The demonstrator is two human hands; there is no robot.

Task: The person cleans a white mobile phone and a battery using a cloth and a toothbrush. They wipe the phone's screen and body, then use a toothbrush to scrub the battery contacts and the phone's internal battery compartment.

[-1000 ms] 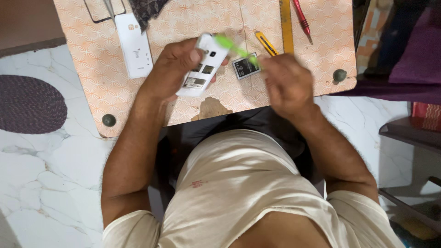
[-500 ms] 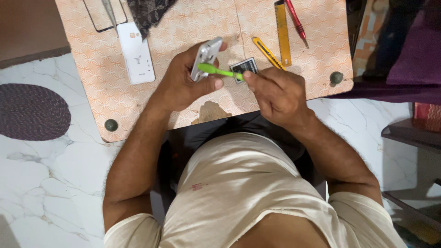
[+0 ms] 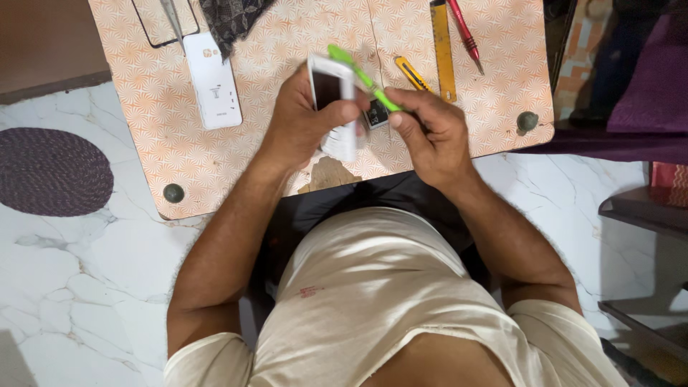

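My left hand [image 3: 304, 118] grips a small white device [image 3: 331, 100] with a dark screen, held upright over the orange patterned board [image 3: 287, 43]. My right hand [image 3: 430, 132] holds a bright green tool [image 3: 362, 77] by its lower end, its far tip lying across the top edge of the device. A small dark part [image 3: 375, 115] lies on the board between my hands, half hidden by my fingers.
On the board lie a white flat cover [image 3: 212, 89], a dark-framed panel [image 3: 161, 21], a dark cloth [image 3: 233, 18], a yellow utility knife [image 3: 413, 74], a yellow ruler [image 3: 443, 46] and a red pen [image 3: 466, 32]. A dark oval rug [image 3: 50, 170] lies on the marble floor, left.
My left hand has turned the white device from lying flat to standing up. The green tool has swung from across the device's middle up to its top edge.
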